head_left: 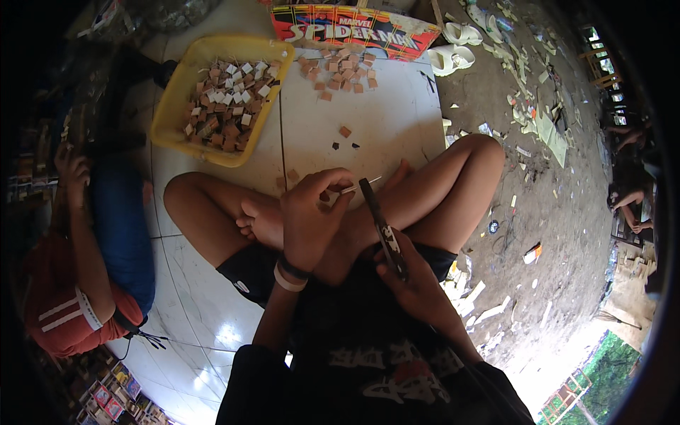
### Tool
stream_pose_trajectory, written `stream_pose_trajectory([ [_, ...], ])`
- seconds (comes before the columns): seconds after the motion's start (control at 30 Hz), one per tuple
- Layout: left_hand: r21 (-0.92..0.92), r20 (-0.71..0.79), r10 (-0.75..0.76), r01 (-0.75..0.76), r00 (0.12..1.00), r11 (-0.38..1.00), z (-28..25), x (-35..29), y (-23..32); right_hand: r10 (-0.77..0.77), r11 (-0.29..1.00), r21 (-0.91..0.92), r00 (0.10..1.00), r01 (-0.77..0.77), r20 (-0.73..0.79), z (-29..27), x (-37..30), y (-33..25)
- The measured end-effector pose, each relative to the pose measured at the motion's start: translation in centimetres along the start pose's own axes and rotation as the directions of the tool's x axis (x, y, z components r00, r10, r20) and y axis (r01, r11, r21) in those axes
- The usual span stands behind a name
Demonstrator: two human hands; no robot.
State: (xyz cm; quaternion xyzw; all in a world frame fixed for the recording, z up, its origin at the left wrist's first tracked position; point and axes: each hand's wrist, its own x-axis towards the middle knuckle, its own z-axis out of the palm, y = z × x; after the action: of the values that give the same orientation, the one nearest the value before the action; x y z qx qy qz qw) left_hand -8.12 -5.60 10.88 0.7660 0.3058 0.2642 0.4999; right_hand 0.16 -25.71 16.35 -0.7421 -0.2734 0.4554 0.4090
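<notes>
Left hand (312,216) bent inward, pinching thin pale stick (348,190), right hand (412,273) tilted, gripping long dark object (379,218)

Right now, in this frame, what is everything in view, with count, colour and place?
Basin: one, yellow, upper left
Squares in basin: many, brown and white
Loose squares: many, brown, on white tiles
Printed board: one, red, black and yellow, top centre
Footwear: at least two, white, upper right
Scraps: many, mostly pale, strewn right
Co-worker: one, red top, blue legwear, left
Second person: partly visible, dim, far right
Thin stick: one, pale, in left fingertips
Long object: one, dark, in right hand; kind unclear
Wristbands: two, black and pale, left wrist
Crossed legs: two, bare, centre
Left hand: one, bare, centre
Right hand: one, bare, right of centre
</notes>
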Motion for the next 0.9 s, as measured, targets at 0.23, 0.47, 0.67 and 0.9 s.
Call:
stream_pose_trajectory([
  [0.23,-0.028,0.025,-0.036,0.037,0.999,0.999,-0.3,0.1,0.1,0.080,0.996,0.037,0.996,-0.081,0.039,-0.3,-0.1,-0.5],
  [0.47,-0.260,0.032,-0.089,0.094,0.996,0.961,0.2,-0.3,-0.6,0.056,0.996,0.072,0.997,-0.059,0.046,-0.2,0.1,-0.4],
  [0.67,-0.604,-0.038,-0.160,0.104,0.986,0.790,2.1,-1.0,-1.5,-0.011,0.993,0.118,0.998,0.003,0.064,0.2,0.3,-0.4],
  [0.9,-0.631,-0.095,-0.135,0.046,0.986,0.775,2.3,-1.2,-1.7,-0.043,0.990,0.134,0.997,0.034,0.064,0.0,0.3,-1.4],
])
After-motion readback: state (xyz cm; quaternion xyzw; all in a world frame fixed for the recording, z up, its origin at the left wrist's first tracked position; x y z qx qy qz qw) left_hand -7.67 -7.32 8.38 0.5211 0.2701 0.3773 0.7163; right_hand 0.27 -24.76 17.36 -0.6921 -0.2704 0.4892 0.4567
